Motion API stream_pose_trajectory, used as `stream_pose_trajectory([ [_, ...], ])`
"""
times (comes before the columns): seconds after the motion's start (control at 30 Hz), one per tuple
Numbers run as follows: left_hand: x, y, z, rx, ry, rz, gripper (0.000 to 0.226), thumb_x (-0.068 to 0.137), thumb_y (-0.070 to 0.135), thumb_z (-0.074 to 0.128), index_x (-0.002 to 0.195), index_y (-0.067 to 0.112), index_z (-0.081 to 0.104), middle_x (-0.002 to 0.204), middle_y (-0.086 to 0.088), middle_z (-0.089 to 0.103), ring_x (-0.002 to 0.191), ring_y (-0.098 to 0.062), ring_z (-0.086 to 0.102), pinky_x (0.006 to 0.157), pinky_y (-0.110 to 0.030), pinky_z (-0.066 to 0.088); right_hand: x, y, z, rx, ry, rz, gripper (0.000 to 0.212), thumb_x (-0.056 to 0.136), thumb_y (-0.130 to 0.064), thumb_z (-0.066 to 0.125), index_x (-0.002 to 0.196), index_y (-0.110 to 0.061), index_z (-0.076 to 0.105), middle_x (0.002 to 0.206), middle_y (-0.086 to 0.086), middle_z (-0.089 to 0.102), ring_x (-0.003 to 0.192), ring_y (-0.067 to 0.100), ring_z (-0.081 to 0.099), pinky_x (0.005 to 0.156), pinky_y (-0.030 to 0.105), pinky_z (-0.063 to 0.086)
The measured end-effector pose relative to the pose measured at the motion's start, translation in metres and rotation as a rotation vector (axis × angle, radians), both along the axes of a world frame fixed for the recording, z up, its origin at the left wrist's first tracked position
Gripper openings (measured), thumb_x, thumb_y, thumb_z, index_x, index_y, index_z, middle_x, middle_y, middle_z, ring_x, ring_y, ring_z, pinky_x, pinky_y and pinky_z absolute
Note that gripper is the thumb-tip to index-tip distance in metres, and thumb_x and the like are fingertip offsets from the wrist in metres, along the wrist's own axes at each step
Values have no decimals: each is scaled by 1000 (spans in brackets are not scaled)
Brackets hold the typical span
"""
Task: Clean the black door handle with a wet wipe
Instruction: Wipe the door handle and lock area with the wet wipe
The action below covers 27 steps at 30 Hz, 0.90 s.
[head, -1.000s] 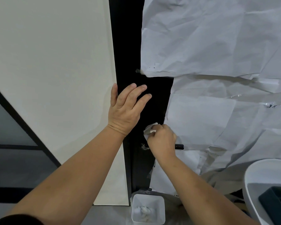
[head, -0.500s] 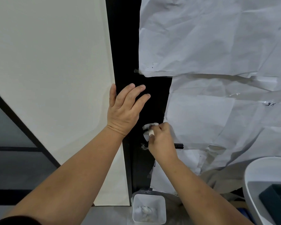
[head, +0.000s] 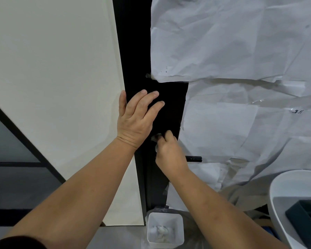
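Two hands: left hand (head: 136, 119) flat on door; right hand (head: 171, 151) pinches wet wipe (head: 155, 142) above handle (head: 194, 159).

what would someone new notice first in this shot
Two bare arms reach up the middle: the left hand lies flat on the black door panel, while the right hand bunches a white wet wipe beside the black bar-shaped door handle. Crumpled white paper sheets cover the right side.
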<state>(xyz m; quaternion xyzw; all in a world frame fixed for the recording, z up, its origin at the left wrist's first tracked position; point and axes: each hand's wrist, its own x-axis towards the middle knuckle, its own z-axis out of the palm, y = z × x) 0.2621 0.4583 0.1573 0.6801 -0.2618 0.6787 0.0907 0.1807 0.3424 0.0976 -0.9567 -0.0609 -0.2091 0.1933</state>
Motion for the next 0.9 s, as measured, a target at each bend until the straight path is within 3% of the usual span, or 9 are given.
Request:
stream_pose_trajectory([
  [0.1, 0, 0, 0, 3, 6, -7, 32, 89, 0, 65, 102, 28, 73, 124, 7, 56, 121, -19, 49, 119, -48, 17, 3, -8, 1, 54, 43, -37, 27, 77, 4, 59, 101, -7, 61, 98, 7, 46, 66, 18, 46, 57, 31, 50],
  [0.2, -1, 0, 0, -1, 13, -14, 30, 91, 0, 64, 101, 27, 73, 124, 7, 56, 121, -19, 49, 119, -48, 18, 10, -23, 0, 109, 75, -82, 26, 69, 8, 63, 91, -5, 63, 94, 9, 53, 74, 24, 55, 61, 29, 48],
  [0.27, 0, 0, 0, -8, 10, -19, 30, 92, 0, 62, 100, 26, 75, 123, 6, 57, 120, -19, 50, 119, -48, 18, 11, -23, 3, 162, 37, -61, 30, 69, 11, 62, 93, -5, 67, 93, 8, 55, 77, 22, 57, 65, 24, 49],
  [0.37, 1, 0, 1, -12, -5, -19, 29, 92, 0, 61, 99, 25, 75, 122, 6, 58, 119, -19, 51, 118, -48, 19, 8, -5, 12, 324, -74, -7, 22, 81, 7, 54, 94, -4, 68, 87, 0, 49, 67, 6, 46, 63, 5, 38],
  [0.53, 1, -2, 0, -17, -20, -34, 25, 98, 6, 56, 102, 26, 72, 120, 6, 59, 118, -19, 51, 118, -47, 20, 10, 21, 17, 533, -57, -29, 16, 89, -7, 59, 102, -5, 67, 92, -4, 51, 69, 0, 47, 69, -3, 36],
  [0.7, 2, -1, -1, -21, -20, -26, 29, 93, 2, 63, 106, 27, 67, 122, 7, 58, 119, -19, 51, 118, -48, 20, 4, 16, 4, 430, 55, -2, 13, 84, -3, 59, 88, -9, 70, 88, 3, 61, 71, 9, 55, 64, 4, 41],
  [0.77, 2, -1, -1, -15, -11, -23, 28, 93, 2, 62, 105, 27, 68, 122, 7, 57, 119, -19, 50, 118, -48, 20, 1, 15, 6, 423, -24, -6, 14, 82, 2, 55, 86, -6, 66, 87, 1, 59, 72, 12, 56, 62, 9, 44],
  [0.83, 1, -1, -1, -10, -7, -26, 27, 94, 3, 61, 104, 27, 70, 122, 7, 57, 119, -19, 50, 118, -48, 20, 0, 18, 7, 364, -114, 47, 14, 80, 6, 55, 85, -3, 64, 87, 6, 59, 73, 17, 57, 65, 22, 51],
  [0.9, 1, -1, 0, -15, -5, -25, 27, 95, 3, 60, 103, 27, 70, 123, 7, 57, 119, -19, 50, 118, -48, 20, 0, 23, 3, 247, -93, 126, 17, 79, 7, 57, 88, -4, 66, 89, 9, 61, 78, 19, 58, 70, 26, 53],
])
